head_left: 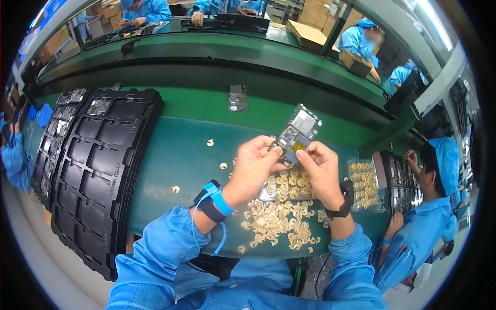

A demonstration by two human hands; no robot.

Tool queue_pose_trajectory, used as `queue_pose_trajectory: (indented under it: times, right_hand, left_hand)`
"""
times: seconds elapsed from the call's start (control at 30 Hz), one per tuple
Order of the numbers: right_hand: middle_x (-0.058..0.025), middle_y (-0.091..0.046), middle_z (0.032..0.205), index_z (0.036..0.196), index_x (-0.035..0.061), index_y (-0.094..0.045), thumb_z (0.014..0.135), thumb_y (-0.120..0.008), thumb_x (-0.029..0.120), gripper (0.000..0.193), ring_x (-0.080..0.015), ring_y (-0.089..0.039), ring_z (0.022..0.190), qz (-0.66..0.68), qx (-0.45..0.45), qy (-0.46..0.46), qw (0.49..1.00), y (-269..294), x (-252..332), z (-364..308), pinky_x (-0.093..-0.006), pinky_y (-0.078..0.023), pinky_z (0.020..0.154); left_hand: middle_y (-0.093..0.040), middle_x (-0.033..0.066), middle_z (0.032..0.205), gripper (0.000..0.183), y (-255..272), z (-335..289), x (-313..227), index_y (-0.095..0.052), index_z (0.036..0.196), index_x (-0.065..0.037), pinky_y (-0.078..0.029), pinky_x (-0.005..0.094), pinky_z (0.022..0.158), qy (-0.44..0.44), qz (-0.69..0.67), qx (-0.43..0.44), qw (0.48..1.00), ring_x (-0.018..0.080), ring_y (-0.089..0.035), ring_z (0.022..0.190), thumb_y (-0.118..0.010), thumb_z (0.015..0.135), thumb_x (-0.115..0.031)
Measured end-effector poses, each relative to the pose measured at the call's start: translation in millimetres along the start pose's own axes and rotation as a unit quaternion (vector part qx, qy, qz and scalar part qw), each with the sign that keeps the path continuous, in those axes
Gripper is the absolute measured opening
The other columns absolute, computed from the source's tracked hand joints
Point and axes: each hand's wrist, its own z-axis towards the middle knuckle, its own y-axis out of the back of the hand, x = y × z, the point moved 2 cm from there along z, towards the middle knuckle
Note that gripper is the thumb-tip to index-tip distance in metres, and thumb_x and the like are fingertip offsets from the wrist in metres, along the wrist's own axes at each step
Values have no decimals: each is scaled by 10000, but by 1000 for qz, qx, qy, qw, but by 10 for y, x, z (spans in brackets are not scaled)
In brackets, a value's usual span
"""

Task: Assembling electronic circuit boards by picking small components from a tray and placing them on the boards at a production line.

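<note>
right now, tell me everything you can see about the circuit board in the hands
The circuit board is a small, flat, roughly rectangular grey panel with a silvery metal shield near its top and a yellow patch near its lower edge. It is held tilted above the green table, over a heap of pale peeled-off bits. The left hand pinches its lower left edge; the right hand touches the lower right by the yellow patch. Finer parts are too small to tell.

The green desk [175, 150] carries stacked black trays [98, 175], scattered yellowish backing scraps [268, 219], a small board [237, 98] and what looks like a sticker sheet [363, 181].
</note>
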Motion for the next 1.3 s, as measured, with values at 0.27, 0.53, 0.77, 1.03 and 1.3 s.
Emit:
queue_pose_trajectory:
  times: [0.27, 0.53, 0.77, 1.03, 1.3]
  right_hand:
    - [45, -576, 724, 852, 98, -660, 1038, -689, 185, 207, -64, -506, 648, -65, 36, -145, 987, 690, -283, 1171, -241, -378, 587]
    - [-234, -762, 944, 991, -37, -715, 909, -825, 367, 427, -368, -759, 881, -649, -47, -59, 757, 450, -619, 1679, -455, -583, 814]
    - [-328, -726, 1109, 1269, -57, -644, 823, -859, 345, 637, -463, -711, 1093, -501, 61, 75, 860, -1138, -698, 1970, -505, -568, 963]
    - [-155, -739, 1129, 1463, -81, -528, 824, -848, -10, 718, -255, -719, 976, -130, 39, -99, 986, -984, -715, 2156, -377, -591, 824]
    - [-85, -759, 976, 1120, -36, -648, 935, -773, -5, 225, -115, -711, 842, 106, 53, -105, 987, -563, -31, 924, -243, -558, 726]
  left_hand:
    - [-639, 235, 1404, 562, 124, 104, 27, -426, 1521, 62, -548, 320, 1017, -92, 118, -68, 986, 207, -661, 1204, -673, 1034, -71]
    - [-653, 232, 1367, 464, 241, 89, -75, -526, 1404, 51, -563, 366, 1009, -120, 209, -149, 959, 259, -673, 1216, -591, 944, 51]
    - [-661, 191, 1269, 526, 392, 111, 9, -515, 1411, 40, -579, 363, 898, -163, 265, -234, 921, 234, -687, 1029, -628, 898, 30]
    - [-599, 265, 1340, 575, 453, 223, -81, -457, 1426, 83, -582, 389, 860, -138, 256, -278, 915, 260, -718, 966, -669, 902, -22]
    - [-739, 202, 1142, 377, 242, 138, -127, -516, 1363, 118, -628, 332, 849, -86, 75, -140, 983, 241, -753, 1011, -603, 1086, -123]
